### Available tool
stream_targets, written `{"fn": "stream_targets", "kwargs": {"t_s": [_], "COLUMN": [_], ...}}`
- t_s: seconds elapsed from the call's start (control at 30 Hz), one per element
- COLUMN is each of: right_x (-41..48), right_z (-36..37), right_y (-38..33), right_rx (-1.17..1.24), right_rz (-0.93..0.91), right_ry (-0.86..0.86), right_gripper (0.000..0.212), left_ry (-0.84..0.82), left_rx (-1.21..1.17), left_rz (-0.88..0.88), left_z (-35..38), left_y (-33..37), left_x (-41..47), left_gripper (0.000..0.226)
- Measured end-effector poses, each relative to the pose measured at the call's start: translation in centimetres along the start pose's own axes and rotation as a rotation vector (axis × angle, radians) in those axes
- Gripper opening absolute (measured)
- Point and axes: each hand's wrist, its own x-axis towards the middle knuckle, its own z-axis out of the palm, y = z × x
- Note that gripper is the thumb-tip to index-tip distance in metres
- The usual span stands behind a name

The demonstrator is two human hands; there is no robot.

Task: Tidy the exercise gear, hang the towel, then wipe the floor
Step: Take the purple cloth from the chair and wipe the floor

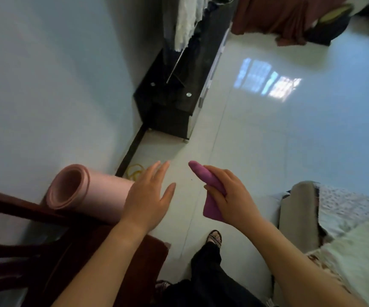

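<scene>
Head view, looking steeply down: at lower centre the right hand (230, 196) is closed around a purple cloth (210, 196), one end rolled and poking out past the fingers, the other hanging below the palm, a grip that suits carrying it ready for wiping. Just left of it the left hand (148, 196) is empty, fingers spread and flat, hovering in front of the rolled pink mat (86, 191); it may be steadying or reaching, which cannot be told. The mat lies at lower left against the wall, beside a dark wooden chair (24, 240), seemingly put out of the way. Yellow bands (135, 170) lie on the floor (267, 140) by the skirting, above the left hand. A pale towel (188, 21) hangs at top centre over a black cabinet (170, 103).
</scene>
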Motion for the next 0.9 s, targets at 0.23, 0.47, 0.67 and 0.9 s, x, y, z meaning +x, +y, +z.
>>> {"fn": "stream_targets", "kwargs": {"t_s": [0.23,0.47,0.67,0.9], "right_x": [-0.3,-0.6,1.6,11.6], "right_z": [-9.6,-16.3,-18.5,-19.1], "right_y": [6.2,10.8,13.6,14.4], "right_rx": [0.037,0.076,0.138,0.149], "right_rz": [0.14,0.245,0.319,0.31], "right_ry": [0.197,0.347,0.417,0.397], "right_gripper": [0.042,0.039,0.036,0.036], "left_ry": [-0.083,-0.155,-0.223,-0.238], "left_rx": [0.048,0.074,0.087,0.109], "left_rz": [0.212,0.355,0.414,0.396], "left_z": [2.4,5.5,6.6,5.3], "left_y": [10.3,18.3,20.6,18.9], "left_x": [7.3,13.2,18.0,28.0], "left_gripper": [0.057,0.057,0.057,0.056]}}
